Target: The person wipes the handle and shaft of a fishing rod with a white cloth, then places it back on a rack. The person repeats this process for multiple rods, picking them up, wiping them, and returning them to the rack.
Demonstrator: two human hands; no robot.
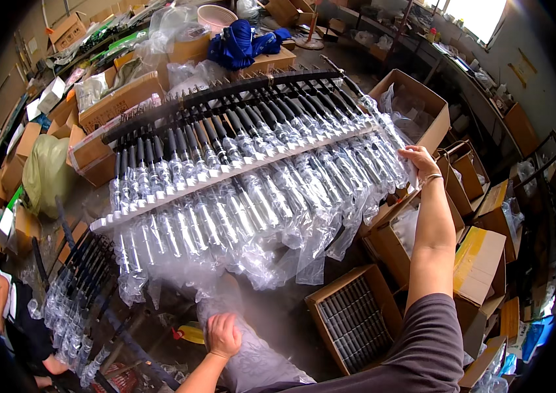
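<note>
Across the middle hangs a long row of rods with black grips, which look like fishing rods. Their lower parts are in clear plastic sleeves. A white notched strip runs across them and a black bar lies along the top. At the right end of the row, my right hand is closed on a plastic-sleeved rod at the edge. My left hand is curled closed, resting on my grey-trousered leg; nothing shows in it.
An open carton of dark rods stands low, right of my leg. More cartons crowd the right side. At lower left is a second rack of sleeved rods, with a person beside it. A yellow bottle lies near my left hand.
</note>
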